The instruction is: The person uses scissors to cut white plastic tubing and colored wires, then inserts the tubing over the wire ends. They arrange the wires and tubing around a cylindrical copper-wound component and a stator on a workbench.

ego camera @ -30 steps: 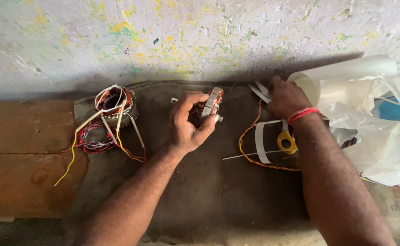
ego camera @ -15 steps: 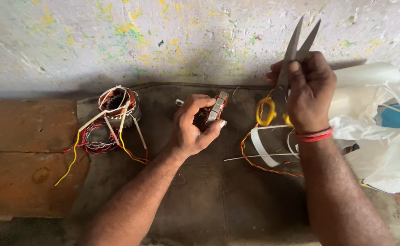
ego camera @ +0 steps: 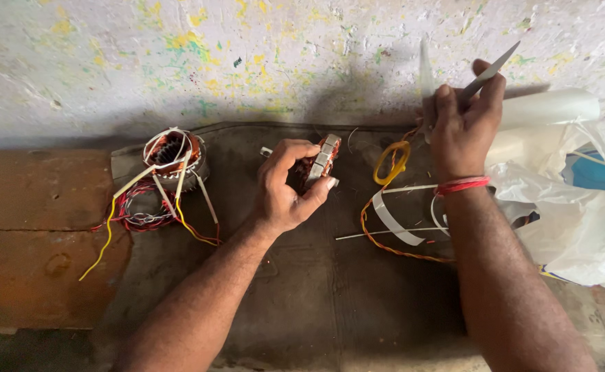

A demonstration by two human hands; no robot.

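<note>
Paint-flecked and rough, the wall (ego camera: 178,62) rises behind a dark cloth (ego camera: 302,296) spread over the workbench, with reddish stone (ego camera: 33,234) to the left. On that cloth the left hand (ego camera: 285,189) is curled around a small motor core (ego camera: 319,160), thumb and fingers pinching its striped metal stack just above the fabric. The right hand (ego camera: 462,127), a red thread on its wrist, is raised near the wall and grips a pair of scissors (ego camera: 447,76) with yellow handles, blades apart and pointing up. The blades sit close to the fingers, so a hurried snip could nick skin or cut the core's fine copper winding. Below that hand lie white paper strips (ego camera: 393,222) and a twisted orange wire (ego camera: 385,241), easy to snag. A white roll (ego camera: 550,109) and plastic bag (ego camera: 578,227) crowd the right edge, and a wound motor part (ego camera: 173,160) with loose leads sits well apart on the left.
</note>
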